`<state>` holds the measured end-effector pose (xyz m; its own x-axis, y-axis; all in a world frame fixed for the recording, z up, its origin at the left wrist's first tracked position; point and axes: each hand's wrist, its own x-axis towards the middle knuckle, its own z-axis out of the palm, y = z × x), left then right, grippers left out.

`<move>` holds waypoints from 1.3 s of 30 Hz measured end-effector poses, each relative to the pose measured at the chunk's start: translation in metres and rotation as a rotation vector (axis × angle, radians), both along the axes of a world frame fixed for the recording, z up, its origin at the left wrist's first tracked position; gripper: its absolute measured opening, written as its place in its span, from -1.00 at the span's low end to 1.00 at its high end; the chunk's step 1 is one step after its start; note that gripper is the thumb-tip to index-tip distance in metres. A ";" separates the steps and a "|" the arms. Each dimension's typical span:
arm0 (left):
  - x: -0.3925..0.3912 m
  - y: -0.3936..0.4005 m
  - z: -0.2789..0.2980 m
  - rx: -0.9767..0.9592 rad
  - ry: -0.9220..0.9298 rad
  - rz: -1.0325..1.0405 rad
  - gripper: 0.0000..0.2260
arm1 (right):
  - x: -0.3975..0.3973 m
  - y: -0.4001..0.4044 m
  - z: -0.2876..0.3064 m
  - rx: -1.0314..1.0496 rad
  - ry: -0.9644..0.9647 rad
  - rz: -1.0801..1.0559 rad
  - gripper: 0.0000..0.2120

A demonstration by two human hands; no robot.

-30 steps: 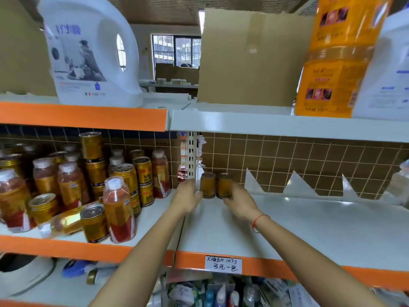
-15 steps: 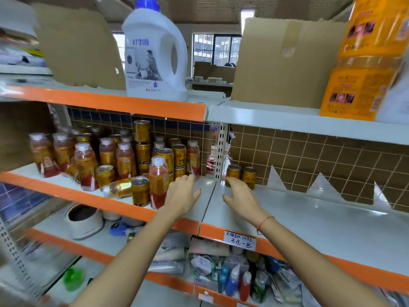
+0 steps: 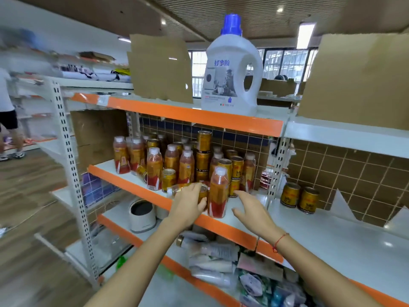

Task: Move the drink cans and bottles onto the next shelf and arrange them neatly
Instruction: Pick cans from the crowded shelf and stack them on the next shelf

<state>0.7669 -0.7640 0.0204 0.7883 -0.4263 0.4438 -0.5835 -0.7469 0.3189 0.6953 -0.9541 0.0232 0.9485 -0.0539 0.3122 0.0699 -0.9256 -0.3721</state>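
Blue characters 好事顺 are read on the white detergent jug (image 3: pixel 231 69); drink labels are too blurred to read. The left hand (image 3: pixel 188 204) is wrapped around a front gold can (image 3: pixel 202 196), largely hidden, on the left shelf (image 3: pixel 124 173). The right hand (image 3: pixel 252 210) is held released beside a standing bottle (image 3: pixel 218 193); two cans (image 3: pixel 299 199) are seen on the right shelf (image 3: pixel 332 235).

The white shelf with an orange front edge (image 3: pixel 141 185), under the left hand (image 3: pixel 188 207), carries crowded gold cans (image 3: pixel 203 141) and orange-red drink bottles (image 3: pixel 219 193), one bottle lying flat (image 3: pixel 177 189). The adjoining shelf (image 3: pixel 332 235), beyond the right hand (image 3: pixel 254 213), carries two gold cans (image 3: pixel 299 199) side by side at the back.
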 end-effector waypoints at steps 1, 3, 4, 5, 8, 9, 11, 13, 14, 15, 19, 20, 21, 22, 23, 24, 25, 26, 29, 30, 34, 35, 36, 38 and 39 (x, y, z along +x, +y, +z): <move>0.006 0.009 -0.001 0.014 0.009 0.000 -0.57 | 0.006 0.009 -0.001 0.012 -0.008 0.007 -0.56; 0.019 0.026 -0.002 0.052 0.022 0.005 -0.54 | 0.019 0.025 -0.003 0.033 -0.011 -0.003 -0.54; 0.027 0.034 -0.002 0.064 0.028 0.006 -0.54 | 0.025 0.033 -0.002 0.041 -0.011 -0.014 -0.52; 0.035 0.042 -0.003 0.065 0.032 0.004 -0.53 | 0.032 0.040 -0.002 0.047 -0.012 -0.023 -0.52; 0.054 0.065 -0.003 0.062 0.030 0.002 -0.55 | 0.051 0.063 0.000 0.063 -0.011 -0.061 -0.51; 0.060 0.072 -0.004 0.061 0.030 -0.003 -0.55 | 0.057 0.070 0.000 0.062 -0.013 -0.073 -0.50; 0.070 0.084 -0.006 0.056 0.041 -0.010 -0.55 | 0.070 0.081 -0.002 0.064 -0.019 -0.084 -0.49; 0.081 0.096 -0.009 0.048 0.051 -0.024 -0.54 | 0.080 0.091 -0.004 0.074 -0.028 -0.085 -0.49; 0.086 0.101 -0.011 0.049 0.058 -0.033 -0.53 | 0.084 0.094 -0.005 0.078 -0.034 -0.087 -0.49; 0.091 0.105 -0.013 0.046 0.062 -0.043 -0.53 | 0.087 0.098 -0.004 0.080 -0.042 -0.091 -0.49; 0.108 0.111 -0.012 0.004 0.097 -0.080 -0.55 | 0.097 0.099 0.005 0.092 -0.076 -0.136 -0.49; 0.111 0.109 -0.010 -0.003 0.104 -0.085 -0.55 | 0.099 0.096 0.009 0.090 -0.084 -0.149 -0.49; 0.115 0.106 -0.008 -0.009 0.105 -0.092 -0.54 | 0.101 0.092 0.014 0.086 -0.090 -0.165 -0.49; 0.119 0.102 -0.006 -0.017 0.106 -0.102 -0.53 | 0.103 0.087 0.020 0.082 -0.099 -0.185 -0.49; 0.123 0.096 -0.004 -0.028 0.106 -0.110 -0.53 | 0.104 0.081 0.025 0.073 -0.110 -0.207 -0.49; 0.128 0.091 -0.002 -0.042 0.106 -0.115 -0.53 | 0.106 0.075 0.030 0.063 -0.119 -0.225 -0.49; 0.132 0.085 0.000 -0.056 0.105 -0.115 -0.53 | 0.107 0.069 0.034 0.055 -0.129 -0.237 -0.50; 0.135 0.079 0.003 -0.069 0.103 -0.112 -0.52 | 0.109 0.062 0.036 0.052 -0.139 -0.241 -0.50; 0.145 0.061 0.011 -0.086 0.116 -0.105 -0.50 | 0.112 0.042 0.044 0.073 -0.154 -0.268 -0.52; 0.147 0.056 0.013 -0.080 0.115 -0.101 -0.50 | 0.114 0.035 0.047 0.066 -0.154 -0.278 -0.51; 0.162 0.038 0.018 -0.091 0.113 -0.094 -0.51 | 0.125 0.017 0.054 0.052 -0.113 -0.323 -0.52; 0.166 0.034 0.018 -0.097 0.114 -0.092 -0.52 | 0.129 0.014 0.054 0.049 -0.098 -0.333 -0.51; 0.170 0.031 0.019 -0.102 0.112 -0.089 -0.52 | 0.133 0.010 0.054 0.050 -0.088 -0.342 -0.49; 0.178 0.024 0.021 -0.109 0.109 -0.080 -0.53 | 0.142 0.002 0.055 0.079 -0.062 -0.351 -0.46; 0.183 0.020 0.022 -0.113 0.107 -0.077 -0.53 | 0.147 -0.001 0.057 0.089 -0.043 -0.350 -0.46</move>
<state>0.9495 -0.7438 0.0421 0.8004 -0.4394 0.4077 -0.5959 -0.6568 0.4621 0.8427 -0.9549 0.0799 0.8541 -0.4014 0.3308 -0.2277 -0.8603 -0.4560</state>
